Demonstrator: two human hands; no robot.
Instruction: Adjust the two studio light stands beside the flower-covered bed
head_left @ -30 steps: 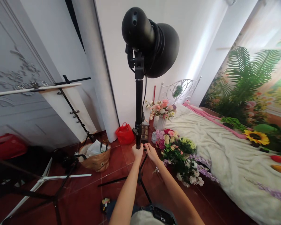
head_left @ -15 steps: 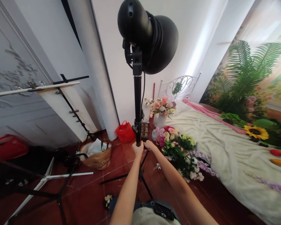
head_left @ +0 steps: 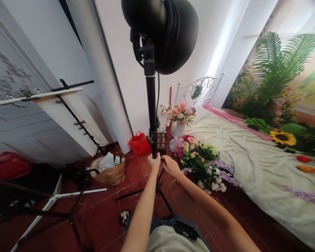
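Note:
In front of me stands a black light stand carrying a large black studio light with a cable coiled round it. My left hand is wrapped round the stand's pole, below a black clamp collar. Just to the right of the pole is my right hand, its fingers bent and pinched on a small dark part at the stand's side, probably a knob, mostly hidden. The stand's tripod legs spread over the floor beneath my hands.
A bed with a cream blanket lies right, with artificial flowers beside it. Behind the stand are a red bag and a small chest. A woven basket and white stand legs occupy the left floor.
The light now looks bigger and higher in view, as the view has shifted. My left hand stays on the pole. The fingers of my right hand have shifted at the stand's side.

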